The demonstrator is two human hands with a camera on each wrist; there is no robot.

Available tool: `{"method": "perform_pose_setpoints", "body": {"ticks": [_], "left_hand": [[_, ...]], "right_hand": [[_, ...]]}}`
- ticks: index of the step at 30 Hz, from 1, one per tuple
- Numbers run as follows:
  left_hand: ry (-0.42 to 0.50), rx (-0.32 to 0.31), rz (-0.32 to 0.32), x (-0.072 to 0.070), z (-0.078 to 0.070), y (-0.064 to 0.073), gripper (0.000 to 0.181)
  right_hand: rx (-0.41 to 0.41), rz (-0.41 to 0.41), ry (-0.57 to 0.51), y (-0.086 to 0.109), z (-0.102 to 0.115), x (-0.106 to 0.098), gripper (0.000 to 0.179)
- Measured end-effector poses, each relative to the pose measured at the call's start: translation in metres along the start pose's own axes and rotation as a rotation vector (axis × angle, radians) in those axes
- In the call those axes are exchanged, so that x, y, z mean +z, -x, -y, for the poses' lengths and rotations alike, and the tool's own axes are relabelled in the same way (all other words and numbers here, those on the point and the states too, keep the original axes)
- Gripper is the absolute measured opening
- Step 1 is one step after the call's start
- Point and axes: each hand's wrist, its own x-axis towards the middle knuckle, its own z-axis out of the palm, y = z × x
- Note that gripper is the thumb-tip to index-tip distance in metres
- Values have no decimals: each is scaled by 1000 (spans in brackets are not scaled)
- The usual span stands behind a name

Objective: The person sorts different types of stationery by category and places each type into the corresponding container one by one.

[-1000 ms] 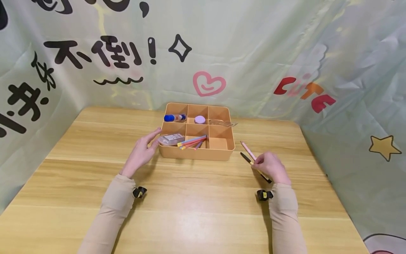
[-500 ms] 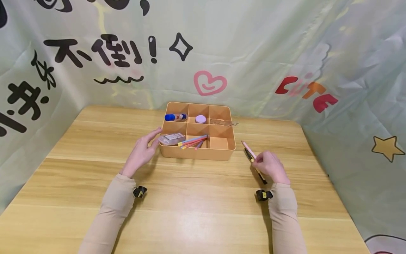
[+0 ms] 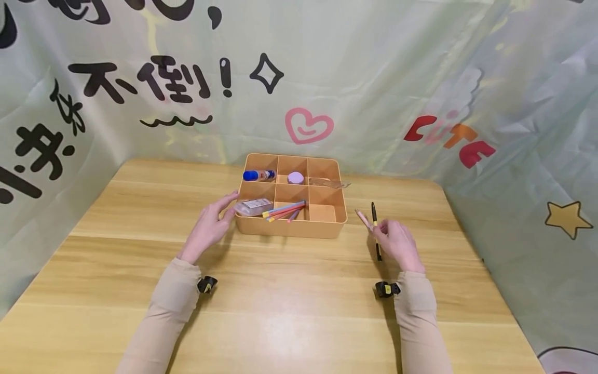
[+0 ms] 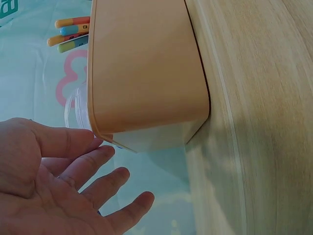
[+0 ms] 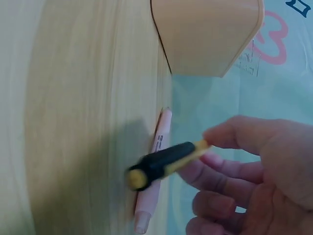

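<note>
My right hand (image 3: 396,243) pinches a black and yellow pen (image 5: 164,164) between thumb and fingertips, lifted just above the table. Below it a pink pen (image 5: 151,191) lies on the wood, partly behind the held pen. My left hand (image 3: 205,231) is at the left front corner of a tan divided organizer box (image 3: 289,228), thumb and index fingertips touching its rim, other fingers spread. In its compartments are a blue-capped glue stick (image 3: 258,175), a round lilac item (image 3: 295,178), a clear plastic case (image 3: 254,206), several colored pens (image 3: 284,211) and a clear ruler-like piece (image 3: 329,183).
The box stands on a wooden table (image 3: 280,296) near its back edge. A printed cloth (image 3: 374,78) hangs behind and along both sides. The clear ruler-like piece sticks out over the box's right rim.
My right hand has lifted the black and yellow pen and turned it from slanting to nearly straight away from me. The left hand stays at the box.
</note>
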Motion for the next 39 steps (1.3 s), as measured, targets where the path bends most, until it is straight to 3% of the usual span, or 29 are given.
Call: {"method": "perform_pose_setpoints", "body": {"ticks": [5, 13, 16, 33, 39], "left_hand": [[-6, -9, 1, -1, -2, 0, 46], [-15, -9, -4, -1, -2, 0, 46], [-16, -8, -5, -1, -2, 1, 45], [-13, -17, 13, 2, 0, 0, 45], [-10, -17, 18, 2, 0, 0, 46]], "right_hand": [[-50, -138, -51, -2, 1, 3, 30], [-112, -452, -141, -3, 6, 8, 25], [-127, -522, -158, -4, 8, 8, 22], [-101, -613, -270, -1, 10, 7, 15], [-54, -636, -335, -1, 12, 5, 16]]}}
